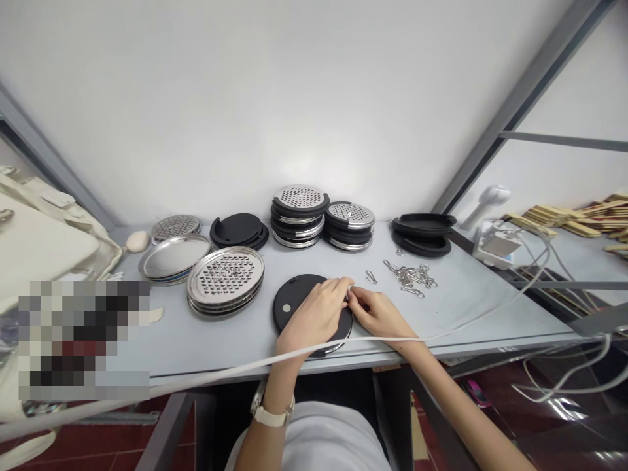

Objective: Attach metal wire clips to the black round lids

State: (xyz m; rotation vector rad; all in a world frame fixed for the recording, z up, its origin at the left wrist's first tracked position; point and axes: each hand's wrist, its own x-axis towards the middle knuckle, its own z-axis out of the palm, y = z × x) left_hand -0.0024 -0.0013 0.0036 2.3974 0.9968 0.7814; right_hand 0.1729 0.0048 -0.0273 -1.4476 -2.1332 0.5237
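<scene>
A round black disc (289, 293) with a pale dot and a shiny metal edge lies at the front of the grey table. My left hand (320, 307) rests over its right half, fingers together on the rim. Close by on the right, my right hand (375, 313) pinches at the disc's upper right edge, where a small pale or shiny piece shows between the fingertips, too small to name. A single metal clip (371, 277) lies just beyond that hand, and a loose pile of metal clips (415, 277) is farther right.
Grater plates (226, 278) and plain metal discs (176, 256) are stacked left. Black-rimmed stacks (299, 219) stand along the wall, with black holders (422, 235) at right. A white cable (235, 373) crosses in front over my forearms. White device (496, 242) stands right.
</scene>
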